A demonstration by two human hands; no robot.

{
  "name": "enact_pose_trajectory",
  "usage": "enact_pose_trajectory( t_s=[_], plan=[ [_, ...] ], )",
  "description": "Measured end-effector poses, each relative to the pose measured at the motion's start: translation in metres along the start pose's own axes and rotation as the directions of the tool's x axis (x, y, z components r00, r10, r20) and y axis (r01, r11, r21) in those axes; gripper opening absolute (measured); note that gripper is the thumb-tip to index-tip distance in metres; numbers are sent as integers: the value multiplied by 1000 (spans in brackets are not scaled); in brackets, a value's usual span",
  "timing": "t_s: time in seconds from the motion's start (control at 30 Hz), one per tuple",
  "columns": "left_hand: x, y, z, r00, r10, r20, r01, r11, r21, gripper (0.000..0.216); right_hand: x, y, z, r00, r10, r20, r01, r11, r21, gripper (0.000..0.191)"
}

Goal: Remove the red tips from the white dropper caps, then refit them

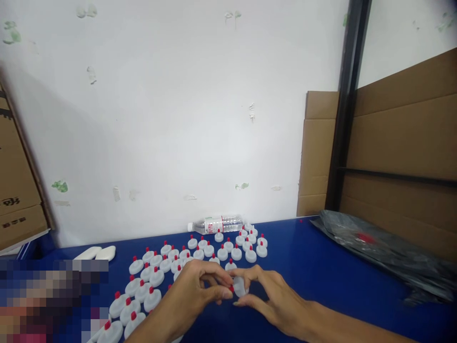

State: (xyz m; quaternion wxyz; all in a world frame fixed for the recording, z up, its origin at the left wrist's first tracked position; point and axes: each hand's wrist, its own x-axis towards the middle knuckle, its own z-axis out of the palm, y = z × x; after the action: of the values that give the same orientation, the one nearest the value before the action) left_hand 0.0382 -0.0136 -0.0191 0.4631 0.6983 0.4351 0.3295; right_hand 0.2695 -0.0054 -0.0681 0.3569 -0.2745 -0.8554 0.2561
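Currently, head view: left hand pinches the red tip of a white cap, right hand grips its body between thumb and fingers, above blue worktop, near similar caps. Clear bottle lies by the wall, red-and-white label too small to read; left carton's dark characters unclear.
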Motion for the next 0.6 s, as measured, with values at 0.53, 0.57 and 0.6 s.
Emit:
enact_pose_trajectory(
  t_s=[0.53,0.57,0.6],
  plan=[
    [-15,7,-10,946,37,322,72,944,-321,47,7,-28,-5,797,-586,-144,507,780,-368,20],
    [-15,7,-9,944,38,327,78,939,-334,46,7,-30,-5,800,-583,-141,503,779,-374,20],
    [-16,6,-8,940,35,338,92,931,-352,47,7,-31,-5,797,-588,-137,505,774,-383,21]
  ],
)
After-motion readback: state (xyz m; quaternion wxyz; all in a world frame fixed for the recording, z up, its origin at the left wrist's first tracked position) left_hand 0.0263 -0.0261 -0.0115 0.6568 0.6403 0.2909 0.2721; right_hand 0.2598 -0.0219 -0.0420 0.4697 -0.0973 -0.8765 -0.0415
